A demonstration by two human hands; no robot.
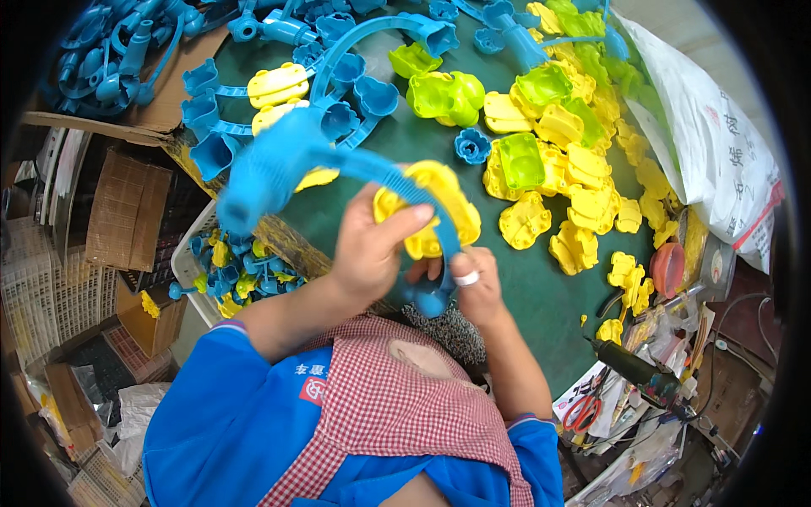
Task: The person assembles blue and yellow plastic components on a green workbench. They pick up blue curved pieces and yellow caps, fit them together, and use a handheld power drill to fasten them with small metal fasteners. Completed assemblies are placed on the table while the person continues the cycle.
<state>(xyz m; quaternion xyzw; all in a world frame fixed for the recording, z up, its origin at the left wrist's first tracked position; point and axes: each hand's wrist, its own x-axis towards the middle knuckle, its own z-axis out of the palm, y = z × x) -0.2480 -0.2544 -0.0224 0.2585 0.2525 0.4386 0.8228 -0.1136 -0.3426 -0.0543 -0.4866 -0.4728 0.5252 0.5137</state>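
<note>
Checked red-and-white apron over a blue shirt is filling the lower foreground, nearest the lens.

Left hand: closing around a yellow moulded plastic piece, thumb pressing on a blue plastic strap that is running across the piece.

Right hand: wearing a pale ring, fingers curling shut at the lower end of the blue plastic strap, just under the yellow moulded plastic piece; exactly what the fingertips are pinching is hidden.

Blue plastic strap: arching up and left from the hands to a broad, motion-blurred blue end.

Green table: bearing the stock.
- Yellow parts, heaping at the right side, well apart from the hands.
- Lime-green parts, lying among and beside the yellow parts.
- Blue parts, spreading over the far left of the table.

White basket: standing left of the table, holding mixed blue and yellow pieces.

White sack: leaning at the right edge.

Red-handled scissors: lying among clutter, lower right.
</note>
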